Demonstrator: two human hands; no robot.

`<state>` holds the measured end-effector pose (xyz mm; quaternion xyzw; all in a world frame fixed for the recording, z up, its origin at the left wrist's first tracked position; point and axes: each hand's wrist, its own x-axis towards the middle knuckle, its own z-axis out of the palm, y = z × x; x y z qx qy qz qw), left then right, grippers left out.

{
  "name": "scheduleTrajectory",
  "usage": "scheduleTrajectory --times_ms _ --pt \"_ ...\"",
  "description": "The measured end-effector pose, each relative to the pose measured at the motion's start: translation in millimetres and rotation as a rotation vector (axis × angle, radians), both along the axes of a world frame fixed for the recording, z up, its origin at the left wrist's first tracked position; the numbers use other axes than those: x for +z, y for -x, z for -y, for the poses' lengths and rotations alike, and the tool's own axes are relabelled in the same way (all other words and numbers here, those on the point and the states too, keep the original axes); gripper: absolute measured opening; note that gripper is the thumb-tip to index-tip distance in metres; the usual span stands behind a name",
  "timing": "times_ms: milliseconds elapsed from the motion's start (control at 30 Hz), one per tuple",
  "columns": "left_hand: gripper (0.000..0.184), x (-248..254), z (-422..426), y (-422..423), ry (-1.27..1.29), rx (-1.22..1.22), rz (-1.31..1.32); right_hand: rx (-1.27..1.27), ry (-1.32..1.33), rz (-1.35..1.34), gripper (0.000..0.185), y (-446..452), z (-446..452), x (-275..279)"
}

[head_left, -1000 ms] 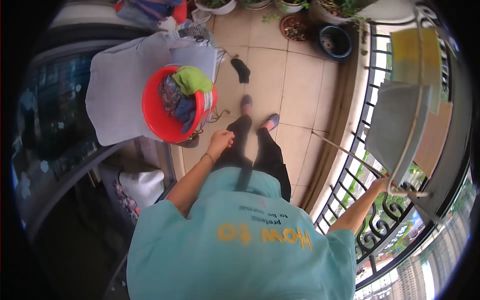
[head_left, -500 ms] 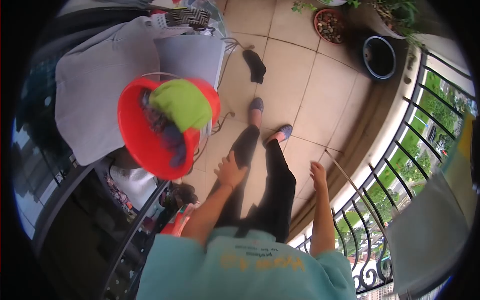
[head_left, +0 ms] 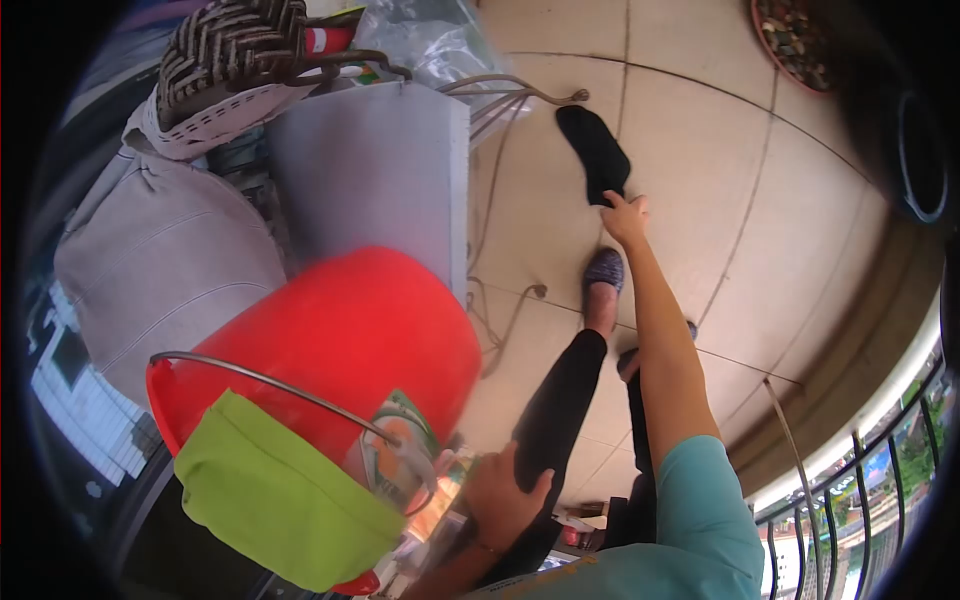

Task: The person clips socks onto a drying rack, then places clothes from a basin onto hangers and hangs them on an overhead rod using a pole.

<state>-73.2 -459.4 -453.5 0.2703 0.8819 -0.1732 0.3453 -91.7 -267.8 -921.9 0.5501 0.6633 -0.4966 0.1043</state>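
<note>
A black sock (head_left: 594,150) lies on the beige tiles ahead of my feet. My right hand (head_left: 626,217) is stretched down to the sock's near end, its fingers closed at the edge. My left hand (head_left: 503,492) rests on my left leg, just above the knee, with thumb and fingers apart. To its left, a red bucket (head_left: 350,320) stands tilted, with a metal handle across its mouth. A lime-green cloth (head_left: 280,490) hangs over the bucket's rim.
Beyond the bucket are a grey board (head_left: 370,170), a grey cloth cover (head_left: 170,270) and a woven brown item (head_left: 230,60). Curled metal legs (head_left: 520,92) reach onto the floor. Pots, including a blue-rimmed one (head_left: 922,160), and a balcony railing (head_left: 850,500) line the right.
My body has bent lower toward the floor. My right hand has moved from beside the railing to the sock. My left hand stays on the leg, and the bucket appears larger and closer.
</note>
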Motion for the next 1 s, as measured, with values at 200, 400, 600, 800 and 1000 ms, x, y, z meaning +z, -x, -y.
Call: scheduleTrajectory --times_ms 200,400,600,800,1000 --pt "0.058 7 -7 -2 0.091 -0.019 -0.013 -0.099 -0.114 -0.281 0.036 6 11 32" --pt "0.057 20 -23 -16 0.122 -0.002 -0.007 -0.218 -0.017 -0.488 0.027 -37 -24 260" --pt "0.068 55 -40 -28 0.029 0.18 0.105 -0.237 -0.115 -0.313 0.019 -81 -67 454" --pt "0.086 157 -140 -8 -0.851 0.336 0.228 -0.062 -0.315 -0.445 0.025 -85 -116 620" --pt "0.086 259 -246 30 -1.297 0.192 0.195 -0.054 -0.147 -0.435 0.034 -75 -150 749"
